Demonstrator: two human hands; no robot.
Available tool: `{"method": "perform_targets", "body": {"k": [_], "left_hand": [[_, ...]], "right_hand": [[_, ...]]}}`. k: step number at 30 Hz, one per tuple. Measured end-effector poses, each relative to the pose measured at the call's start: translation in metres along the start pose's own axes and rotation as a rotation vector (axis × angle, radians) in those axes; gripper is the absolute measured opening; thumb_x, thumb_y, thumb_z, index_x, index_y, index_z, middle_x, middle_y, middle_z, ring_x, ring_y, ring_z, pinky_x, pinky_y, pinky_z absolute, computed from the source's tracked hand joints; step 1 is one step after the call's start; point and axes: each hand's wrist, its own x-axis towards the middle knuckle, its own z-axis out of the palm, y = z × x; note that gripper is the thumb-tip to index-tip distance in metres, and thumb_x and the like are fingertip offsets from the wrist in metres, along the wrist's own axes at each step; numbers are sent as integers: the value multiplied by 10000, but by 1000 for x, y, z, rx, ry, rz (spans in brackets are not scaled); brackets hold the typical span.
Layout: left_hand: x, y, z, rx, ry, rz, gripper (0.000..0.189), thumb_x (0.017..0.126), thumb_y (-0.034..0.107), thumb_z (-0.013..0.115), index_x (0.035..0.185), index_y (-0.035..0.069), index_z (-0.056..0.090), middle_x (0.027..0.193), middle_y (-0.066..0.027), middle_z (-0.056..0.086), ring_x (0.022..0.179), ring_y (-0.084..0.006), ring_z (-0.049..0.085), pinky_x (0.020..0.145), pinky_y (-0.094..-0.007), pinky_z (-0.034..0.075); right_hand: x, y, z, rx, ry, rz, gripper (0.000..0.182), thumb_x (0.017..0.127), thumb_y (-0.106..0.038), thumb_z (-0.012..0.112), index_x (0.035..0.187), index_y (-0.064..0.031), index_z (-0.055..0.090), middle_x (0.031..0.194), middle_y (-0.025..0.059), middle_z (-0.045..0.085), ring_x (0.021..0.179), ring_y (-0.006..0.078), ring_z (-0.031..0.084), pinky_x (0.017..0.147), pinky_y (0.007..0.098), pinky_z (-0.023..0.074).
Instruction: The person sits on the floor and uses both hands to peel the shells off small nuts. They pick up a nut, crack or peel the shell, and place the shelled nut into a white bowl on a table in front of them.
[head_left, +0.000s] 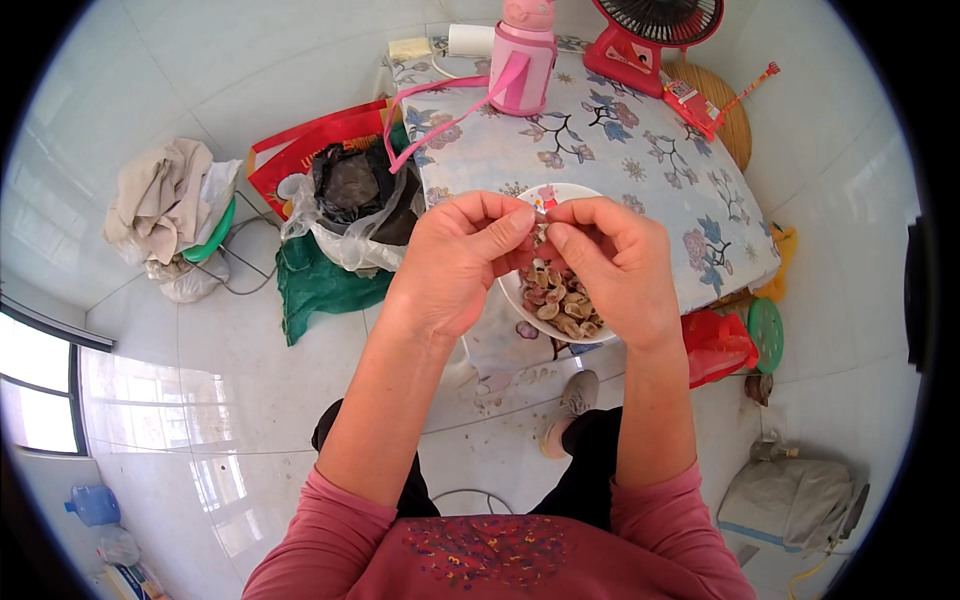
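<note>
My left hand (469, 251) and my right hand (626, 262) meet above a white bowl (509, 298) with a cartoon print inside its far rim. Thumbs and forefingers pinch a small pale piece (541, 219) from both sides; fingers hide most of it, so I cannot tell exactly what it is. Curled brown and pinkish husks (559, 296) lie heaped in the bowl, partly covered by my right hand. Under the bowl, near the table's front edge, spreads a floral tablecloth (634, 169).
Behind the bowl stand a pink strapped bottle (523, 71) and a red fan (626, 52). Left of the table is a bag-lined bin (352, 251) by a green mesh sack (322, 289). A red plastic bag (716, 349) hangs at the right. Small crumbs dot the floor (480, 457).
</note>
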Motion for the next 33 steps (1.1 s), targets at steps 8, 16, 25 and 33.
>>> {"method": "perform_targets", "body": {"k": [8, 16, 25, 33], "left_hand": [[-2, 0, 7, 122, 35, 86, 87, 828, 78, 648, 879, 20, 607, 832, -42, 626, 735, -116, 576, 734, -295, 497], [-3, -1, 5, 160, 23, 90, 96, 824, 74, 652, 881, 14, 604, 829, -40, 626, 733, -111, 579, 724, -277, 492], [-3, 1, 3, -18, -94, -49, 123, 848, 121, 635, 896, 11, 607, 823, -37, 615, 725, -110, 566, 671, -252, 479], [-2, 0, -2, -127, -229, -112, 147, 849, 107, 623, 941, -7, 604, 862, -87, 626, 717, -164, 591, 676, -315, 500]], "right_hand": [[0, 11, 7, -326, 156, -345, 46, 793, 6, 599, 837, -7, 598, 686, 79, 550, 568, 170, 549, 509, 293, 428], [2, 12, 6, -509, 165, -476, 51, 755, 27, 572, 778, -6, 541, 686, 101, 544, 544, 204, 535, 499, 301, 420], [-1, 4, 0, 42, -7, 1, 12, 794, 24, 533, 792, 11, 534, 711, 4, 540, 604, 51, 533, 516, 204, 449], [-1, 0, -6, 134, -54, 79, 26, 812, 30, 525, 819, 28, 549, 745, 8, 552, 644, 42, 523, 537, 197, 443]]}}
